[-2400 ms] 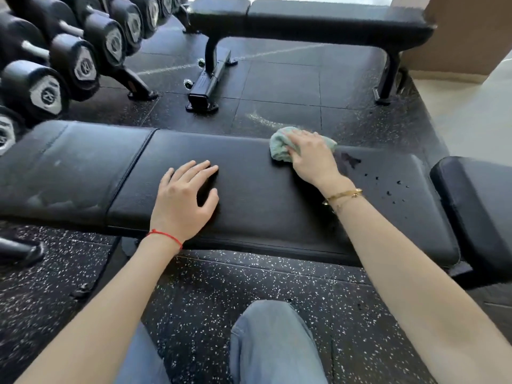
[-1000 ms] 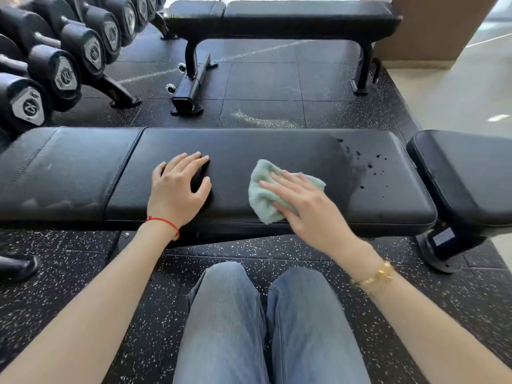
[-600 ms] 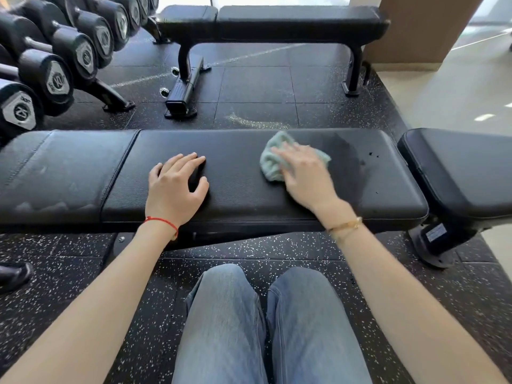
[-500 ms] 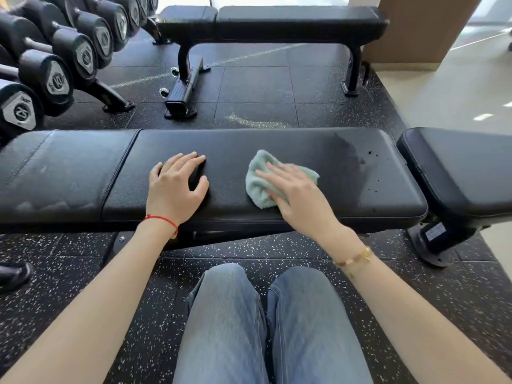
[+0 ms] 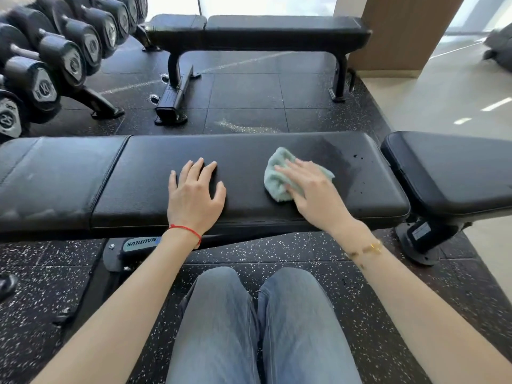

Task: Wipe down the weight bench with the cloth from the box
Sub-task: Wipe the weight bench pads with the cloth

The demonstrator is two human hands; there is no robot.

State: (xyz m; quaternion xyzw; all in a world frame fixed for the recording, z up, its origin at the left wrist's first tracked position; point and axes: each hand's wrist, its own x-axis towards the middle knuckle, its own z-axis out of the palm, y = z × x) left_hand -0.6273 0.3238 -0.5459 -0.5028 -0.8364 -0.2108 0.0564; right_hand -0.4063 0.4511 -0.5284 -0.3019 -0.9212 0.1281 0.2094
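The black padded weight bench [image 5: 144, 173] runs across the view in front of my knees. My right hand [image 5: 313, 194] presses a crumpled pale green cloth [image 5: 274, 176] flat onto the pad right of its middle, fingers spread over the cloth. My left hand [image 5: 195, 196] rests palm down on the pad near the middle, fingers apart, holding nothing. A few dark droplets [image 5: 357, 156] and a damp streak lie on the pad just right of the cloth. No box is in view.
A dumbbell rack [image 5: 63, 54] lines the far left. A second black bench [image 5: 257, 31] stands behind, across the rubber floor. Another black pad [image 5: 448, 173] adjoins the bench on the right. A wooden pillar [image 5: 401, 31] rises at the back right.
My right hand has swept the cloth back and forth across the pad, now further right than half a second ago. Fewer droplets remain on the pad. My left hand has stayed in place.
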